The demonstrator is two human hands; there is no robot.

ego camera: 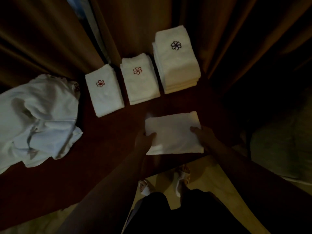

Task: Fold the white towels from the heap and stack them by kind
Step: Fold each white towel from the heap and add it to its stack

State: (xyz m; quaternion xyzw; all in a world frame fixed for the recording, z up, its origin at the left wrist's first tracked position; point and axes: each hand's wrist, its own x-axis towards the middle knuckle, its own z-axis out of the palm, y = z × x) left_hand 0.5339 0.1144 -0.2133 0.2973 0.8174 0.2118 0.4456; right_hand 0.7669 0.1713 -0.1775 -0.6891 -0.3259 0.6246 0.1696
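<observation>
While both hands are gripping it, a folded white towel (173, 132) is lying flat at the near edge of the dark wooden table (104, 149); the left hand (145, 137) is pinching its left edge and the right hand (202, 134) is grasping its right edge. Behind it, three stacks are sitting in a row: a red-emblem stack (104, 92), an orange-emblem stack (140, 80) just beside it, and a taller dark-emblem stack (177, 59). An unfolded heap (37, 119) is lying at far left. Brown curtains (42, 34) are hanging behind.
</observation>
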